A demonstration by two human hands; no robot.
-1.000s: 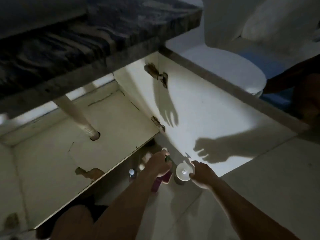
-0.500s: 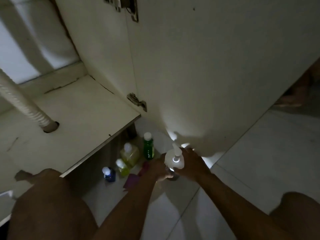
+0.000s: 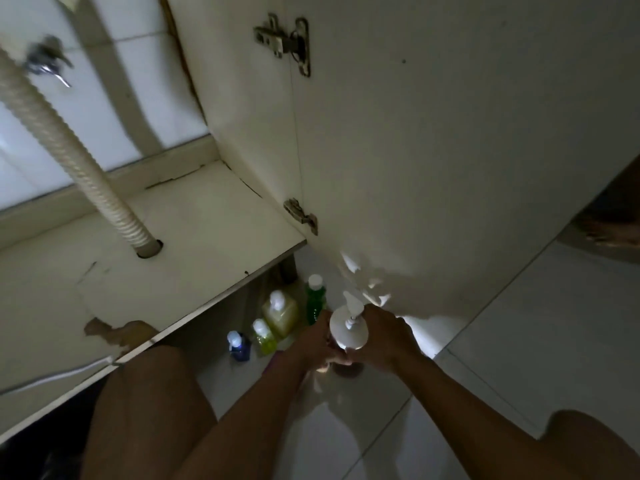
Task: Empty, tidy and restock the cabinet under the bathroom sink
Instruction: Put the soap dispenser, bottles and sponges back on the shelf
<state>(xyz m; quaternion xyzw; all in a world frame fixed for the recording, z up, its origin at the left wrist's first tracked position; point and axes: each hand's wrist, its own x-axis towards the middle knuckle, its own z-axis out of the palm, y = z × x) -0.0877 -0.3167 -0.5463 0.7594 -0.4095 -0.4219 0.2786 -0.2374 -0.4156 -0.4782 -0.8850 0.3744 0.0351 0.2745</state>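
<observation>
I'm crouched at the open cabinet under a sink in a home bathroom. A ribbed white drain hose [image 3: 69, 161] drops through a hole in the cabinet floor [image 3: 207, 220], and a blurred metal valve [image 3: 45, 62] sits on the tiled wall [image 3: 145, 81] behind it. The cabinet door [image 3: 450, 168] hangs on steel hinges [image 3: 287, 43]. Down by the pale floor tiles [image 3: 536, 323] are toiletries: a green bottle [image 3: 315, 303], a yellow soap bottle [image 3: 280, 311], a small blue bottle [image 3: 238, 345] and a white pump bottle [image 3: 348, 329].

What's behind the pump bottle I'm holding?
Behind the pump bottle stands a green bottle with a white cap, beside the open door. Your left hand hides its base.
</observation>
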